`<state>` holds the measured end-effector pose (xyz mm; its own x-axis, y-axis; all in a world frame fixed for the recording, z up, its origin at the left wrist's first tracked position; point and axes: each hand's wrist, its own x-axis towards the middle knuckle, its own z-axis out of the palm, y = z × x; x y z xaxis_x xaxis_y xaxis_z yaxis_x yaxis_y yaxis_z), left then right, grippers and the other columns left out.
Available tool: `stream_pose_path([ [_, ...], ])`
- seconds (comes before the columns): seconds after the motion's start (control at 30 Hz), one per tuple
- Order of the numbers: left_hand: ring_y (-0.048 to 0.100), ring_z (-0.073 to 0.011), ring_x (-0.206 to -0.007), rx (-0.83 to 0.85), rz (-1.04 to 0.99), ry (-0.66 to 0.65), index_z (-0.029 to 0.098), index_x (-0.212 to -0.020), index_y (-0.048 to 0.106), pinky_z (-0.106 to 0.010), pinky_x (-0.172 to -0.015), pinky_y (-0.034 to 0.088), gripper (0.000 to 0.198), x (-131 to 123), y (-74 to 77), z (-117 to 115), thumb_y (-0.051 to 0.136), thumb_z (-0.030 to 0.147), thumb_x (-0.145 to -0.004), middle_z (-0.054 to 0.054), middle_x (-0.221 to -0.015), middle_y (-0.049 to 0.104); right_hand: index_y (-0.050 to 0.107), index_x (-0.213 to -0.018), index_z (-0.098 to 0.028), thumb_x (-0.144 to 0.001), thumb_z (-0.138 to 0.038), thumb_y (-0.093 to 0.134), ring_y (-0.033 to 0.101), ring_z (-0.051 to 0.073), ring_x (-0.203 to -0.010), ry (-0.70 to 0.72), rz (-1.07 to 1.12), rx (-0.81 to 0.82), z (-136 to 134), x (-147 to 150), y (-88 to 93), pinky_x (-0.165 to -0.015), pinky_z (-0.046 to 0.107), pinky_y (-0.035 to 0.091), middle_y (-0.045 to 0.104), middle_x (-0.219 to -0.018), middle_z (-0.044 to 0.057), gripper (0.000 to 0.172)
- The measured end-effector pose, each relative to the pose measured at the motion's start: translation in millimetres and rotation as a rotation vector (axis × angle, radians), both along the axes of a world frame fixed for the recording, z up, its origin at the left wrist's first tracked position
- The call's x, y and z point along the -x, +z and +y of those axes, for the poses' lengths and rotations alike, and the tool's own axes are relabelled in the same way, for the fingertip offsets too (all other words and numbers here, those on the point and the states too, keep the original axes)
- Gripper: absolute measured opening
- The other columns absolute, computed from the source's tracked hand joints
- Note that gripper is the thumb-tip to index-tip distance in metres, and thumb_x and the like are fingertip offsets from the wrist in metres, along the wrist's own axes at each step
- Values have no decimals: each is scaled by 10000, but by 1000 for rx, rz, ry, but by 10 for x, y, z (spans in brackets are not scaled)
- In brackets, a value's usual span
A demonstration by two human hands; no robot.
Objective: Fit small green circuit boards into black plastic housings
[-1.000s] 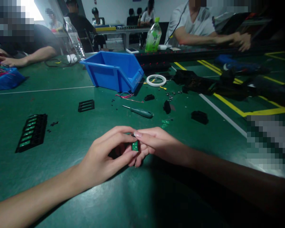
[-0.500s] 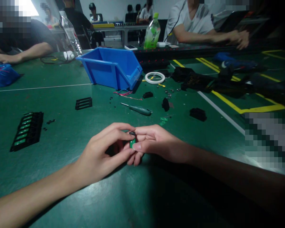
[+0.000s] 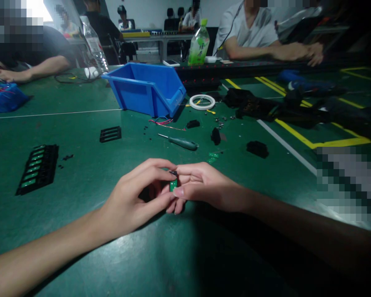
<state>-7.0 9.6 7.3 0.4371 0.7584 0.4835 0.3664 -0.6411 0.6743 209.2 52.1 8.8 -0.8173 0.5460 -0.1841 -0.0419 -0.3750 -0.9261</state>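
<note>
My left hand point(image 3: 132, 198) and my right hand point(image 3: 200, 185) meet fingertip to fingertip just above the green table. Between them they pinch a small green circuit board point(image 3: 173, 184) with a tiny black part on its top edge. Both hands are closed on it; most of the board is hidden by the fingers. A green-handled screwdriver point(image 3: 180, 142) lies on the mat just beyond the hands.
A black tray of green boards point(image 3: 36, 168) lies at the left, a small black frame point(image 3: 110, 134) beyond it. A blue bin point(image 3: 146, 88), a tape ring point(image 3: 202, 102), loose wires, black parts point(image 3: 257, 148) and a green bottle point(image 3: 199, 43) sit further back. Other people work around the table.
My right thumb has slid down over the board, which now shows less. Both hands have stayed in about the same place.
</note>
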Motion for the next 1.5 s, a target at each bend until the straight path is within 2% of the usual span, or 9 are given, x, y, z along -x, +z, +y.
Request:
stream_pose_path([
  [0.33,683,-159,-966,24,-7,-15,180,-1123,675,-238,-731,568,238,19,-12,1,758,185,-900,-122,-1262,667,693,-1063,-93,-872,-270,777,717,159,-840,33,17,22,16,3,17,-812,274,563,744,-920,79,274],
  [0.63,685,-176,-1045,6,-7,-12,173,-1127,677,-273,-857,575,232,15,-14,0,750,184,-907,-125,-1266,663,688,-1083,-94,-880,-320,784,703,167,-855,18,-1,13,-1,14,42,-813,281,563,726,-936,78,318],
  [1.03,664,-213,-1152,-43,40,-31,184,-1142,660,-325,-947,560,234,12,-23,-1,719,159,-917,-128,-1270,661,684,-1062,-98,-889,-337,777,712,160,-821,-41,-25,-57,-38,54,-21,-771,279,586,723,-930,74,309],
  [1.27,662,-167,-1141,-26,35,-34,164,-1125,669,-260,-953,533,223,18,-17,-1,722,137,-911,-106,-1270,649,685,-1080,-98,-906,-333,763,714,160,-836,-44,-32,-56,-42,64,-29,-762,273,587,727,-950,78,302],
  [1.5,669,-165,-1118,-24,43,-31,172,-1142,667,-257,-917,542,259,6,-12,1,731,128,-895,-103,-1272,654,683,-1086,-97,-921,-345,748,701,145,-802,-28,-15,-50,-31,50,-9,-742,256,580,713,-930,67,305],
])
